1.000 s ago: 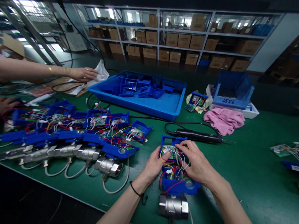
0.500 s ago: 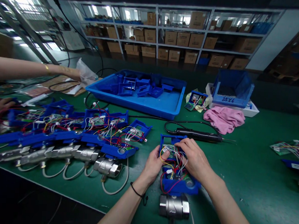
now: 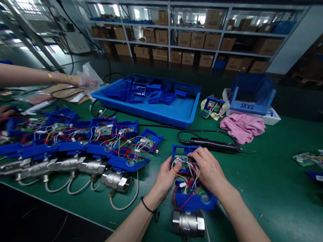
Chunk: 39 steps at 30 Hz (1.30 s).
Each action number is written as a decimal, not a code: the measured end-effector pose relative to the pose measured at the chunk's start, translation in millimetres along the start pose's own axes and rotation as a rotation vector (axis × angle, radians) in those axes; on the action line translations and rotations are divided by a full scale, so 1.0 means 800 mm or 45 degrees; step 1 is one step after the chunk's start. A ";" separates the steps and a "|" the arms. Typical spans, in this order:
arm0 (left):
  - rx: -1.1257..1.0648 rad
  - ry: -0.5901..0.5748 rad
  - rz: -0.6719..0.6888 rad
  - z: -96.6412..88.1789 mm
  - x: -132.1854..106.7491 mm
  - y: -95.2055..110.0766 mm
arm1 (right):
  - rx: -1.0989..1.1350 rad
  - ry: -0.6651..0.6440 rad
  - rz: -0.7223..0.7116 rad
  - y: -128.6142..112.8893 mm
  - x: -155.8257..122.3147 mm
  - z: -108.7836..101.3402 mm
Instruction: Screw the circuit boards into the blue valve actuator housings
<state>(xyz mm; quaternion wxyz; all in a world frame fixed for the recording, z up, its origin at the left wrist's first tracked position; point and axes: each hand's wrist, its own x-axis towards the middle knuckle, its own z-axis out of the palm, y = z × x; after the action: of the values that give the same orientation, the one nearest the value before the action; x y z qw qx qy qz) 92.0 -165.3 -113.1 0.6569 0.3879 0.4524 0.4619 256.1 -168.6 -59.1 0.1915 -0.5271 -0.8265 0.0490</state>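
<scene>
My left hand (image 3: pixel 166 174) grips the left side of a blue plastic housing (image 3: pixel 185 148), its thumb over the green circuit board (image 3: pixel 181 159) inside. On the housing's right side, my right hand (image 3: pixel 206 167) has its fingers closed at the board's wires; what lies between the fingertips is hidden. Red, white and yellow wires run from the board down to a lower blue housing (image 3: pixel 193 201). Below that sits a metal valve body (image 3: pixel 188 223) with a grey cable.
Several similar wired valve units (image 3: pixel 94 149) stand in a row on the left. A blue tray (image 3: pixel 164 112) with blue housings lies behind. A black electric screwdriver (image 3: pixel 216 144), pink cloth (image 3: pixel 242 127) and blue bin (image 3: pixel 252 95) are right. A co-worker's hand (image 3: pixel 88 80) touches a plastic bag.
The co-worker's arm with the plastic bag has shifted slightly left. My hands stay at the housing, with only a slight shift of the right fingers.
</scene>
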 end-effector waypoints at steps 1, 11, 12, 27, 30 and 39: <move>0.008 0.007 0.004 0.000 0.001 -0.001 | -0.010 -0.002 -0.001 0.000 0.001 0.000; 0.058 0.063 0.063 0.003 -0.001 0.002 | -0.078 0.007 -0.014 -0.004 0.006 0.000; 0.062 0.061 0.070 0.003 -0.002 0.004 | -0.075 0.014 -0.016 -0.004 0.005 -0.001; 0.120 0.138 0.128 -0.007 -0.005 0.004 | 0.277 0.092 -0.085 0.015 -0.021 -0.024; 0.150 0.161 0.129 -0.007 -0.005 0.005 | 0.104 0.182 0.054 0.044 -0.016 -0.025; 0.221 0.158 0.135 -0.001 -0.011 0.024 | -0.251 0.119 0.152 0.099 0.032 0.002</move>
<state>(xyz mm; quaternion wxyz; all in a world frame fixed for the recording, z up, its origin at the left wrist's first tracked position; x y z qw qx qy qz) 84.7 -168.4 -93.7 0.5663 0.4375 0.5093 0.4781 313.8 -111.0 -75.9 0.1736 -0.5934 -0.7846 -0.0458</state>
